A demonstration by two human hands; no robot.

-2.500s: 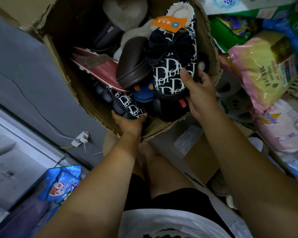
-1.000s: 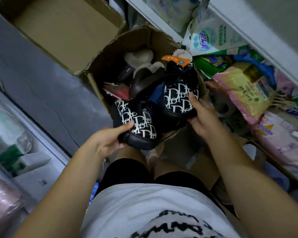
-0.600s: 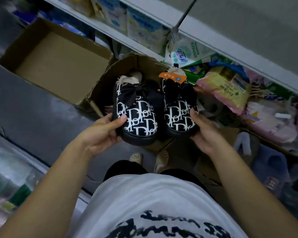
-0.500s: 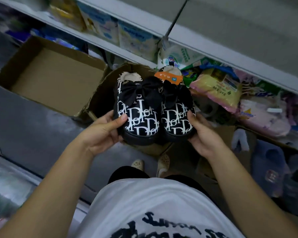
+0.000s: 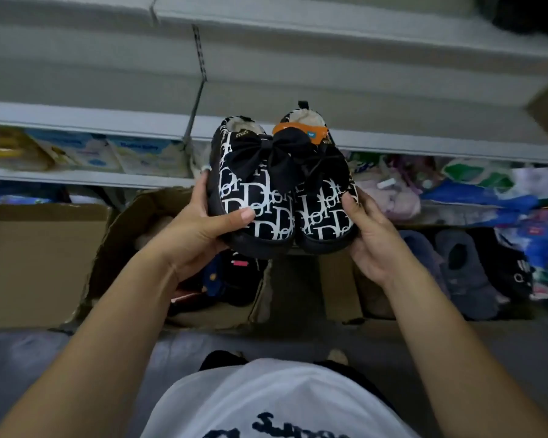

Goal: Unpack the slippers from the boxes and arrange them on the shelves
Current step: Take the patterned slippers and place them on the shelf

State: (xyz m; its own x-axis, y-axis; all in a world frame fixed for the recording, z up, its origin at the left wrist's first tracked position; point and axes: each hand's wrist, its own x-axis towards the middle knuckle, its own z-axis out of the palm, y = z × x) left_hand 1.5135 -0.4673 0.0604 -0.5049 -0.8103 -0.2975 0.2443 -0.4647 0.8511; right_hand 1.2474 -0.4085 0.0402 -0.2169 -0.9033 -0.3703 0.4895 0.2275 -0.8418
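Holds the pair of slippers [image 5: 282,200] higher than a moment ago, now in front of the gray shelf edge [image 5: 92,120]. Grips one shoe with the left hand [image 5: 200,229], thumb on top. Grips the other with the right hand [image 5: 372,238]. Hangs above the open box [image 5: 117,235], with wide shelf room just above.

Dim, flat light; motion-blurred edges, wide-angle bending, sharper centre.

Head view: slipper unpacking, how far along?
Done: one black-and-white lettered bow slipper pair is out of the open brown cardboard box. In hand: left hand and right hand hold it before the grey metal shelf. To do: shelving it; more slippers remain in the box.
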